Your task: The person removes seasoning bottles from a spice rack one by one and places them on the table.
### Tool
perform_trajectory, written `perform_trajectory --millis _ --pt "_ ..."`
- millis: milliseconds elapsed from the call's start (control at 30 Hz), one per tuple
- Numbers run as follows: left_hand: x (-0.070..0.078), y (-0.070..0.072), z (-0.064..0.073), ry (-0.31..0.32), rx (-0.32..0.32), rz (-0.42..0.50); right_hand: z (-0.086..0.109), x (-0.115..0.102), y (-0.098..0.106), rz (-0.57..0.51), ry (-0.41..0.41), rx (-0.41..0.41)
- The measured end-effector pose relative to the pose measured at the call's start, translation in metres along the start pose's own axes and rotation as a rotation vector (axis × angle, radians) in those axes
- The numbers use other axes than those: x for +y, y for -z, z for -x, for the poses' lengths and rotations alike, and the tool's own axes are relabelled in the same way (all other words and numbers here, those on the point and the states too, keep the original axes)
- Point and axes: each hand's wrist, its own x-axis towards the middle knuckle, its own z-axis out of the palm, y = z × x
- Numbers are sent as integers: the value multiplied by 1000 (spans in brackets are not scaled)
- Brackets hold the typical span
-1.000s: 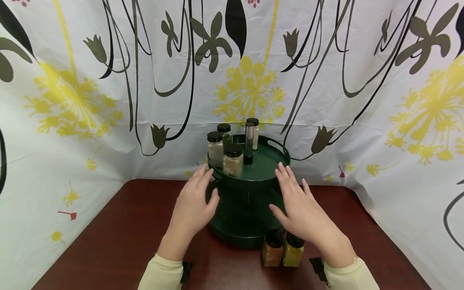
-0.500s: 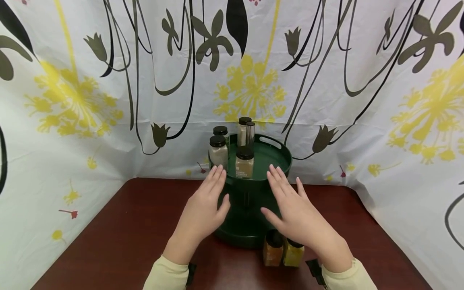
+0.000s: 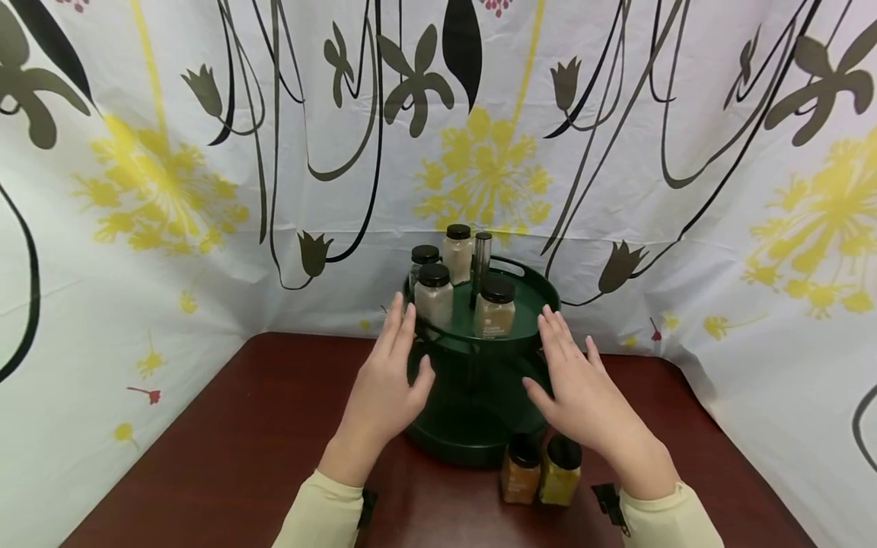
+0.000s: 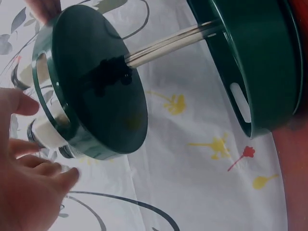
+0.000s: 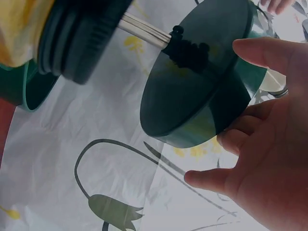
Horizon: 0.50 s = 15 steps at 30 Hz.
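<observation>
A green two-tier round rack [image 3: 473, 348] stands on the table. Its upper tray [image 3: 530, 297] carries several black-lidded glass jars, among them a jar of tan powder [image 3: 495, 313] at the front and a jar of whitish powder [image 3: 434, 304] to the left. My left hand [image 3: 387, 384], fingers straight and thumb apart, is at the upper tray's left rim. The right hand [image 3: 585, 396] is held the same way at the right rim. In the right wrist view its fingers [image 5: 233, 139] overlap the tray's side. Neither hand holds anything.
A steel center tube [image 3: 483, 262] rises from the upper tray. Two jars, one of orange-brown spice [image 3: 521, 479] and one of yellow spice [image 3: 560, 481], stand on the dark red table [image 3: 274, 441] before the lower tray [image 3: 459, 453]. A patterned cloth [image 3: 274, 190] hangs behind.
The upper tray has turned: its front jar has shifted right and the rear one left. My hands came closer together, then spread apart again.
</observation>
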Motion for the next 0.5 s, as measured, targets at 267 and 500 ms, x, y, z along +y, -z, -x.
perform_trajectory --millis 267,500 --pt "-1 -4 0 93 -255 -17 -1 3 7 -111 -17 -4" --pt "2 -3 0 122 -292 -31 -7 -15 16 -265 59 321"
